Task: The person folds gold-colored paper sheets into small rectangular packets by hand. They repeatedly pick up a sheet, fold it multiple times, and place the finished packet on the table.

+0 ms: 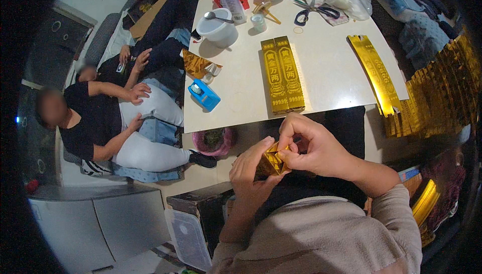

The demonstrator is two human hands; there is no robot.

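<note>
A gold foil paper box [274, 161] is held upright on its end, its near end facing me, in front of the table's edge. My left hand [250, 168] wraps its side, thumb below and fingers above. At its end, my right hand [314, 148] pinches a gold flap between thumb and fingertips. Two long gold boxes [282, 76] with printed characters lie side by side on the white table [324, 67], just beyond my hands. Flat gold printed sleeves [372, 74] lie at the table's right edge. The rest of the held box is hidden by my hands.
A blue tape dispenser [204, 94], gold foil scraps [199, 64], a white tub [217, 27] with a spoon, tape rolls [258, 22] and scissors [315, 10] are on the table. More gold sheets [444, 89] hang at right. Two people sit at left; a pink basket [212, 142] stands below.
</note>
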